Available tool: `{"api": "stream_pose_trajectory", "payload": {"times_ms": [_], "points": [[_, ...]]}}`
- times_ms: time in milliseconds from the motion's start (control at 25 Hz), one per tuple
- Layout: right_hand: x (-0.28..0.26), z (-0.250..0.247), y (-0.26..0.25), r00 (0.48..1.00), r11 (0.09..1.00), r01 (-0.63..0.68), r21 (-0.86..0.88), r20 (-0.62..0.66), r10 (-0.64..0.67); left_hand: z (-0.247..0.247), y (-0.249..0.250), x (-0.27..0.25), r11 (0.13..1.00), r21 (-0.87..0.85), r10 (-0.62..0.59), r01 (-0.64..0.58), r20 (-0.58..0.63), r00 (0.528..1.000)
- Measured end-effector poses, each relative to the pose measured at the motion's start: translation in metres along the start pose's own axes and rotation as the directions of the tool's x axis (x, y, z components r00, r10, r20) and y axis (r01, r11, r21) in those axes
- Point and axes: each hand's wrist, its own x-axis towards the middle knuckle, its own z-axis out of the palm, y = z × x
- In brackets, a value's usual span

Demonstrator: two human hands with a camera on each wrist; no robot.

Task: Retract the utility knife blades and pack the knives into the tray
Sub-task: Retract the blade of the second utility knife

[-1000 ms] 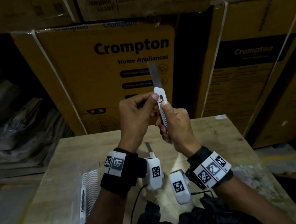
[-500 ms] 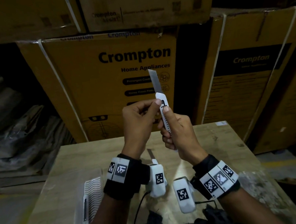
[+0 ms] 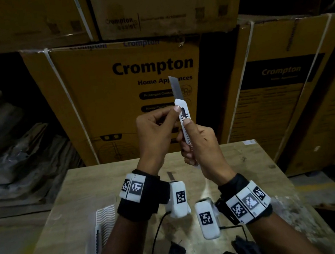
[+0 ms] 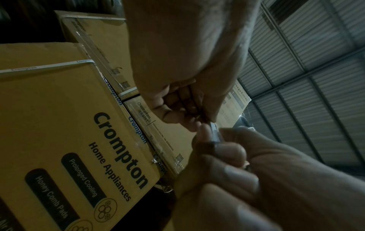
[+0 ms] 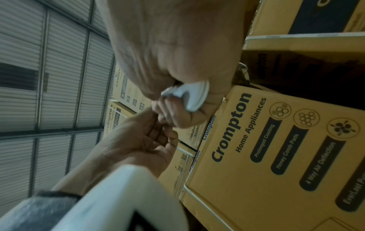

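There, the right hand [image 3: 203,149] gripped the white knife [image 3: 186,128] upright, blade [image 3: 176,87] extended, while the left hand [image 3: 155,137] pinched its upper end.

A white plastic utility knife [image 3: 185,124] stands upright above the table's far edge, its steel blade [image 3: 176,87] extended; a second white knife [image 3: 97,241] lies in the clear plastic tray [image 3: 102,221] near the left edge.
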Motion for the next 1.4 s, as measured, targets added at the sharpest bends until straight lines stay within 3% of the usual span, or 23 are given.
{"api": "stream_pose_trajectory", "payload": {"times_ms": [240,360,880,1080,1240,1400], "points": [[-0.005,-0.002,0.001,0.998,0.997,-0.062,-0.041,0.03,0.063,-0.003,0.001,-0.001,1.0,-0.02,0.002,-0.002,-0.026,1.0],[-0.006,-0.001,-0.001,0.997,0.996,-0.078,-0.037,-0.022,0.077,0.0,0.001,-0.003,0.999,-0.033,-0.004,0.003,-0.021,1.0],[-0.009,-0.004,-0.002,0.987,0.995,0.068,-0.073,-0.142,-0.078,0.007,0.005,-0.005,0.999,-0.046,0.016,-0.015,0.015,1.0],[-0.005,-0.003,0.001,1.0,0.999,0.007,0.033,-0.02,-0.007,0.006,0.006,-0.003,0.999,-0.033,-0.029,0.03,0.009,1.0],[-0.004,-0.011,0.002,0.996,0.998,-0.059,-0.011,0.066,0.06,0.004,0.006,-0.003,0.999,-0.014,-0.029,0.029,-0.016,0.999],[-0.005,-0.011,-0.001,0.995,0.995,-0.1,0.001,0.015,0.1,0.009,0.006,-0.005,1.0,-0.009,-0.016,0.015,-0.045,0.999]]}}
